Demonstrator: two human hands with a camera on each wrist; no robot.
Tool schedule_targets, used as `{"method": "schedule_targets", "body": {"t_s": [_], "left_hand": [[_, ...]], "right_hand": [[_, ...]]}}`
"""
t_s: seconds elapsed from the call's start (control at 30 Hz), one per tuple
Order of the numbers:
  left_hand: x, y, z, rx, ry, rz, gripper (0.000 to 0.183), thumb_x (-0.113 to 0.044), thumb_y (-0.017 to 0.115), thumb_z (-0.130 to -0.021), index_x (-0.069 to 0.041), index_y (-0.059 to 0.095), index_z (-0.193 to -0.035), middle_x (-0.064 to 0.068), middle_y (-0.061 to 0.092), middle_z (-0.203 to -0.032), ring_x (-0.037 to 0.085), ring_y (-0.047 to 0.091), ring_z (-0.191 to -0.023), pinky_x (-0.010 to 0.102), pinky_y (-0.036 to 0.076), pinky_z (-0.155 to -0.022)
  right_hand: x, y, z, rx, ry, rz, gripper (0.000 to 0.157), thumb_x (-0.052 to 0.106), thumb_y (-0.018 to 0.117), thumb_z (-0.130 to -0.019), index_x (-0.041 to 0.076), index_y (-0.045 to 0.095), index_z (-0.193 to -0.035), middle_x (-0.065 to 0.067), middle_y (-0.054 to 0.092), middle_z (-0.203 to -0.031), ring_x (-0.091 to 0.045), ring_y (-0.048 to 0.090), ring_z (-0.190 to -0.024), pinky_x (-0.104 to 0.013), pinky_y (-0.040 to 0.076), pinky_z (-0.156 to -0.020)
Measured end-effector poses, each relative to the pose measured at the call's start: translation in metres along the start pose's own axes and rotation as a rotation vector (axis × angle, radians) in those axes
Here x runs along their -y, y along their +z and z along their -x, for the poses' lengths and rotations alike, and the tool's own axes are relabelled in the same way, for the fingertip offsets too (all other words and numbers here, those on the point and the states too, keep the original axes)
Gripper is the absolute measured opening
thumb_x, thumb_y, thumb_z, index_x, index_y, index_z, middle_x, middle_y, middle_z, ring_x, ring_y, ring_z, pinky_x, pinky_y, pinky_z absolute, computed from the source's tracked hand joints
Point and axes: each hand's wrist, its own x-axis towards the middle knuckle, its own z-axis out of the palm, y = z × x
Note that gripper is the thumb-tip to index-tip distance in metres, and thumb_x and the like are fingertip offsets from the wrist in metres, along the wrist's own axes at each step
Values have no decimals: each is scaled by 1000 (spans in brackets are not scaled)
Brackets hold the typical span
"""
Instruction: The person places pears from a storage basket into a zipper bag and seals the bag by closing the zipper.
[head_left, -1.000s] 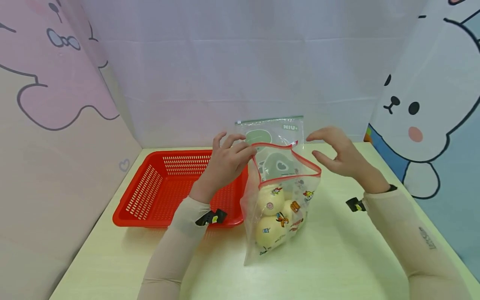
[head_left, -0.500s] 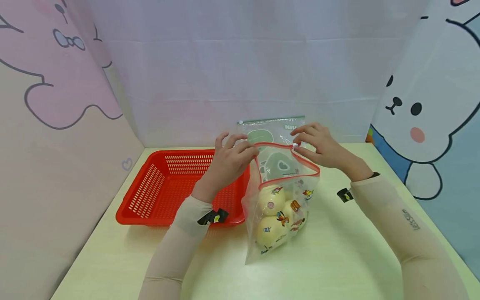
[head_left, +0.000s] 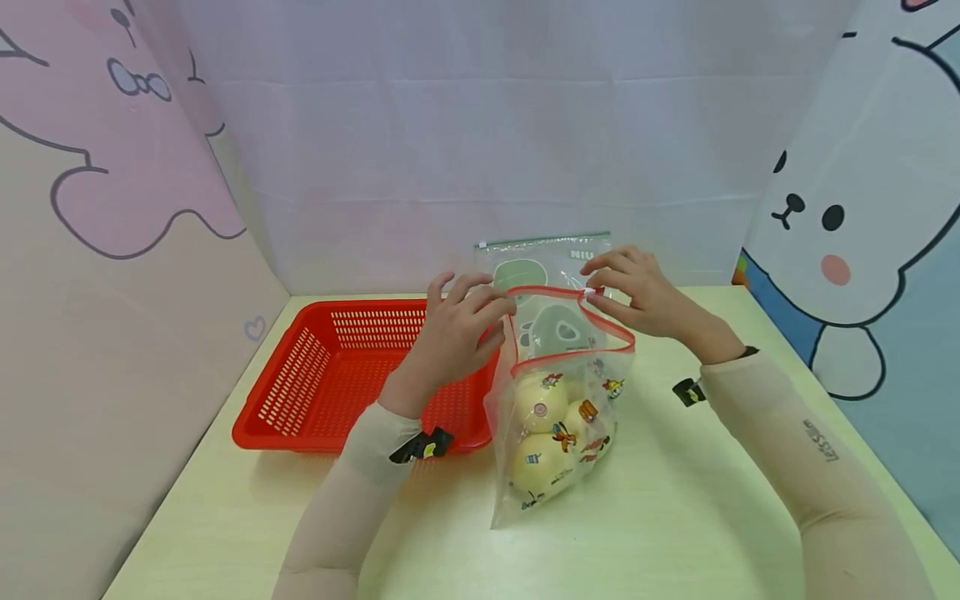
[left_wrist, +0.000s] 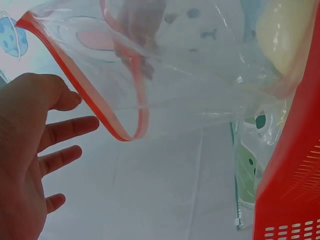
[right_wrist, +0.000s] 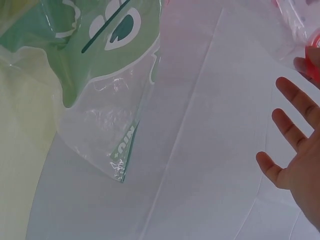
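A clear zip bag point(head_left: 501, 487) with a red zip edge point(head_left: 573, 358) and small cartoon prints stands on the table with its mouth open. Several pale yellow round things point(head_left: 538, 462) fill its lower part; what they are is unclear through the plastic. My right hand point(head_left: 637, 292) pinches the bag's far right corner by the white slider, its other fingers spread. At the bag's left side is my left hand point(head_left: 461, 333), fingers apart. In the left wrist view its thumb and forefinger point(left_wrist: 75, 130) lie close along the red edge without pinching it.
A red perforated plastic basket point(head_left: 258, 417) stands left of the bag, partly behind my left arm. Behind the bag, a second clear zip bag point(head_left: 517, 271) with green prints leans against the white curtain point(head_left: 465, 150). Cartoon-printed cloths hang on both sides.
My right hand has come left to the bag and taken hold of its corner by the slider. The left hand has loosened its pinch on the edge, and the bag's mouth has shifted slightly left.
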Motion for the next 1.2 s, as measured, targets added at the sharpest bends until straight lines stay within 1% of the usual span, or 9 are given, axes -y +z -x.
{"method": "schedule_targets", "body": {"t_s": [0.1,0.17,0.3,0.4,0.5,0.83,0.97,1.13,1.2], "left_hand": [[-10,-4,5,-39,-27,44,17,-19,56,-92,-13,68,-102,5,67,-107,30,51,-120,60,28,-103],[-17,-5,8,-78,-30,79,22,-28,55,-91,-11,67,-100,6,67,-105,30,52,-116,58,30,-100],[-30,-5,14,-147,-15,123,29,-39,63,-81,-11,65,-89,4,65,-95,27,55,-108,53,37,-94],[-38,-5,16,-169,-5,121,23,-34,69,-76,-12,64,-81,2,64,-87,25,57,-101,50,40,-91],[-42,-7,17,-170,-10,105,15,-26,71,-77,-12,64,-77,1,66,-82,23,57,-96,49,41,-89],[-46,-7,18,-159,-27,136,7,-13,71,-79,-7,68,-81,5,68,-85,25,58,-93,47,42,-87],[-44,-8,16,-179,-43,149,7,-10,70,-80,-5,67,-83,6,68,-88,26,58,-94,48,42,-86],[-37,-9,14,-197,-56,140,7,-8,70,-80,-4,67,-84,8,68,-88,27,58,-94,49,41,-86],[-33,-8,13,-198,-61,128,7,-9,69,-80,-4,67,-85,9,68,-88,28,59,-93,50,41,-85]], "right_hand": [[0,1,1,-15,-11,3,49,47,44,-104,4,66,-93,-21,61,-109,-41,47,-104,-60,28,-83],[0,1,2,-21,-15,8,50,47,44,-104,4,65,-93,-22,61,-107,-41,48,-103,-59,29,-83],[-2,1,4,-24,-15,22,50,47,43,-104,3,65,-93,-23,61,-106,-41,49,-102,-60,30,-84],[-2,1,4,-25,-15,28,51,47,43,-104,2,65,-94,-22,61,-106,-41,49,-102,-60,30,-84],[-2,0,4,-26,-11,30,52,48,42,-104,3,66,-94,-20,61,-106,-41,49,-102,-59,30,-83],[2,-5,14,-61,-33,27,51,45,44,-105,1,67,-92,-18,63,-100,-41,52,-96,-56,34,-82],[8,-13,24,-82,-26,31,50,44,46,-105,0,67,-92,-19,64,-100,-41,52,-96,-55,34,-82],[11,-24,39,-109,-10,26,49,44,47,-104,0,67,-91,-19,64,-100,-40,51,-97,-52,33,-83],[10,-29,46,-126,-6,31,50,44,48,-104,0,67,-91,-19,64,-100,-39,51,-97,-45,34,-86]]}}
